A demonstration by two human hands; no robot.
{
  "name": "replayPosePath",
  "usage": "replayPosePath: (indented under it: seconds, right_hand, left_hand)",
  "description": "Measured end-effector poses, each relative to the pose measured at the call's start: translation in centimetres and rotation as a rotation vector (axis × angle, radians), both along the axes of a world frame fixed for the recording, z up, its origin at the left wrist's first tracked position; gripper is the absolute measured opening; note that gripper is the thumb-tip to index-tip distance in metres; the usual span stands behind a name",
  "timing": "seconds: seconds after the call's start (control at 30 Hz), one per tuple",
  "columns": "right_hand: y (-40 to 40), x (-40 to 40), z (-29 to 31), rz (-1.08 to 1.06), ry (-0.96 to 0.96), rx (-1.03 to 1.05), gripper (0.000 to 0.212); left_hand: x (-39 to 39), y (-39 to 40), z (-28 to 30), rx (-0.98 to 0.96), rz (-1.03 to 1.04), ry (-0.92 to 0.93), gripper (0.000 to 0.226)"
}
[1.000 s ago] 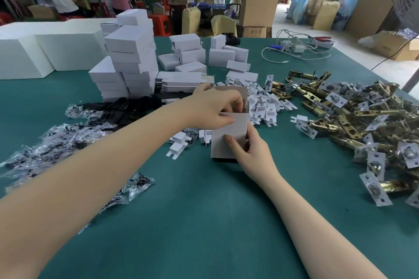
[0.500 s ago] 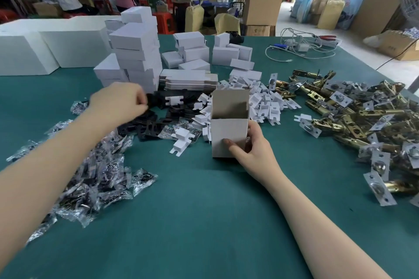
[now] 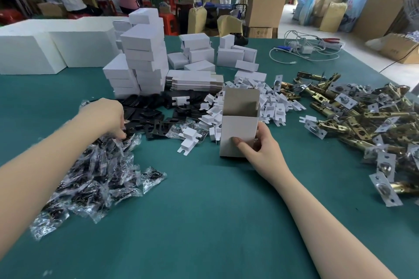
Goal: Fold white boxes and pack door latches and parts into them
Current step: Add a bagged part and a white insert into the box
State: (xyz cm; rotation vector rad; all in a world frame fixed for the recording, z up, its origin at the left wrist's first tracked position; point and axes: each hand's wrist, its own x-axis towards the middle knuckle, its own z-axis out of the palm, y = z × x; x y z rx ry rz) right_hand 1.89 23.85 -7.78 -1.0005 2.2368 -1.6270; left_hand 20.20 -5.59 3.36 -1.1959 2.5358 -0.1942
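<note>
Your right hand [image 3: 260, 145] holds the open white box [image 3: 238, 133] in the middle of the frame, thumb on its front and fingers curled round its right side. The box stands up on the green table [image 3: 204, 222] with its lid flap up at the back; you cannot see if anything is inside. Your left hand [image 3: 106, 115], at the middle left, reaches down with bent fingers into the small clear bags of dark parts [image 3: 95, 172]; whether it pinches a bag cannot be told. Just behind the bags lie black plates [image 3: 147, 118]. White paper inserts [image 3: 267, 106] are piled behind and beside the box. The gold door latches [image 3: 362, 120] lie in a big heap at the right. Closed white boxes [image 3: 142, 56] are stacked at the upper left of the middle, with flat unfolded boxes [image 3: 192, 81] just beside them.
</note>
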Motion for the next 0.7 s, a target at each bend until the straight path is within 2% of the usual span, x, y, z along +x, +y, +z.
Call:
replayPosePath:
  seconds: [0.1, 0.23, 0.4, 0.53, 0.7]
  right_hand:
    - [0.0, -0.1, 0.0, -0.006, -0.008, -0.001, 0.045]
    - [-0.1, -0.3, 0.0, -0.008, -0.024, 0.001, 0.045]
    - [0.0, -0.1, 0.2, -0.006, -0.024, -0.005, 0.039]
    - [-0.1, -0.2, 0.1, -0.006, -0.028, -0.004, 0.039]
    - [-0.1, -0.3, 0.0, -0.005, -0.027, 0.004, 0.045]
  left_hand:
    - [0.0, -0.3, 0.5, 0.008, 0.037, 0.048, 0.04]
    - [0.4, -0.4, 1.2, -0.001, 0.053, 0.106, 0.016]
    - [0.7, -1.1, 1.7, 0.018, -0.006, 0.372, 0.011]
    - [0.8, -1.6, 1.3, 0.113, -0.066, 0.427, 0.026]
    - [0.6, -2.0, 0.5, -0.008, -0.097, 0.455, 0.023]
